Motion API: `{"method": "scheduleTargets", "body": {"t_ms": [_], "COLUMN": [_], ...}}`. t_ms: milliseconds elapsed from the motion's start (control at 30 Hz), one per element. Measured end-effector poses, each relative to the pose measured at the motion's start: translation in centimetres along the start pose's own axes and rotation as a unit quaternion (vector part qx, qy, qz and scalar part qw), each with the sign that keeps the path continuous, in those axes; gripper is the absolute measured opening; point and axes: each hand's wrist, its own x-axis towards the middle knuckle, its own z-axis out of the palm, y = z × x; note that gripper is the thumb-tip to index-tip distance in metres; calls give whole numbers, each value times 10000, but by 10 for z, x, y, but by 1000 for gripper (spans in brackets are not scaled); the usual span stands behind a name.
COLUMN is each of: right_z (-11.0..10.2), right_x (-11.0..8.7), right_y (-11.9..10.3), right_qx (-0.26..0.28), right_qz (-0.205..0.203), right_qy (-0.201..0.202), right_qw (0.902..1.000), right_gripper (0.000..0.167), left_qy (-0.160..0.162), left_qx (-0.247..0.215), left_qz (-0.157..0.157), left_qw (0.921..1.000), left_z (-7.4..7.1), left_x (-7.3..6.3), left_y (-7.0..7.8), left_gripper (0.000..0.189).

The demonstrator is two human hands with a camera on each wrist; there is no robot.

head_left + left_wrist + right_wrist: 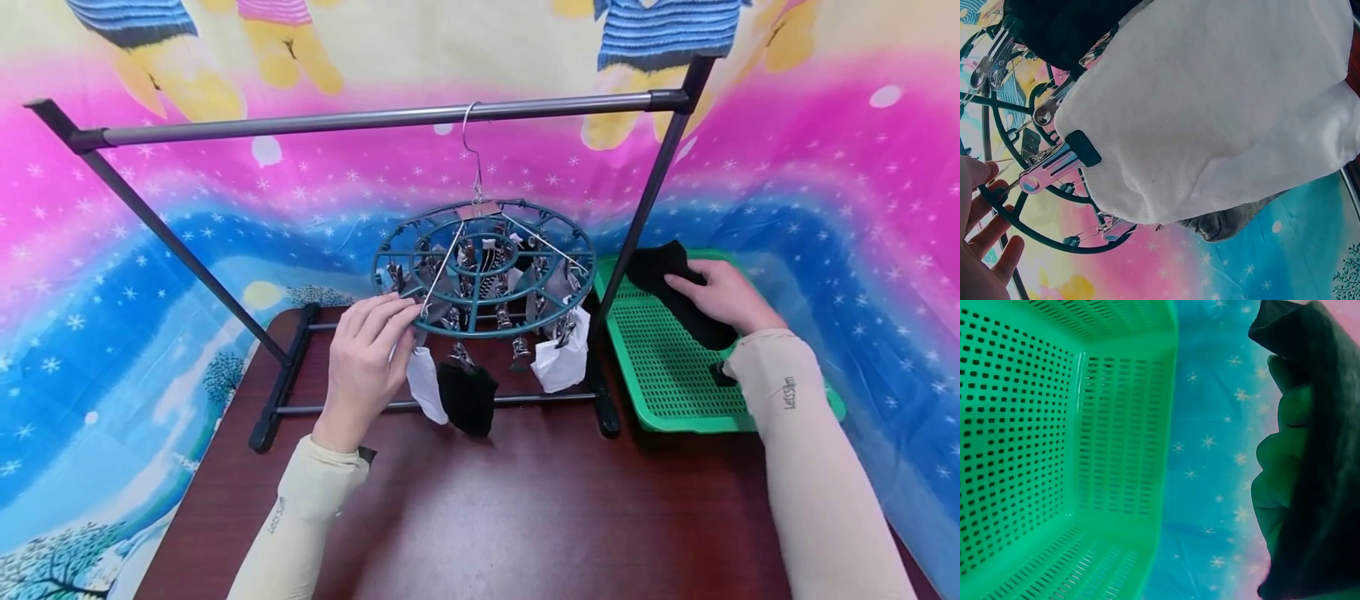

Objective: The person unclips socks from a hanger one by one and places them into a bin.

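Note:
A round green clip hanger (472, 329) hangs by its hook from a metal rail. My left hand (369, 346) holds its near left rim, and in the left wrist view the thumb and fingers (1007, 259) lie on either side of that rim. A white sock (1210, 112) hangs close by from a pink clip (1047, 170). Beside it on the hanger is a black sock (467, 398), with another white sock (562, 358) to the right. Over the green basket (637, 392), my right hand (723, 296) grips a black sock (678, 304).
A black-footed metal rack with a top rail (360, 121) stands on the dark red table (525, 508). In the basket, beneath the right wrist, is a small black item (722, 375). A printed pink and blue cloth (862, 208) covers the walls behind.

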Motion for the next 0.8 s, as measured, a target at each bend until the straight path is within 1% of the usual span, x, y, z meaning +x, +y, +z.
{"method": "scheduleTargets", "body": {"t_ms": [133, 333, 500, 567, 800], "right_z": [2, 12, 23, 28, 46], "right_x": [13, 32, 47, 51, 58], "right_y": [3, 8, 16, 19, 27], "right_qx": [79, 254, 396, 406, 678], "right_qz": [103, 220, 447, 505, 689], "right_qy": [-98, -180, -355, -448, -781], "right_qw": [9999, 9993, 9976, 9969, 9923], "right_gripper": [86, 78, 83, 84, 84], "left_qy": [-63, -56, -103, -117, -57], "left_qx": [-26, -77, -44, -27, 27], "left_qz": [-26, 9, -42, -50, 123], "left_qw": [10000, 10000, 9999, 9999, 9999], "left_z": [0, 1, 0, 0, 1], "left_x": [0, 0, 0, 0, 0], "left_y": [0, -1, 0, 0, -1], "left_gripper": [26, 26, 26, 26, 26]}}
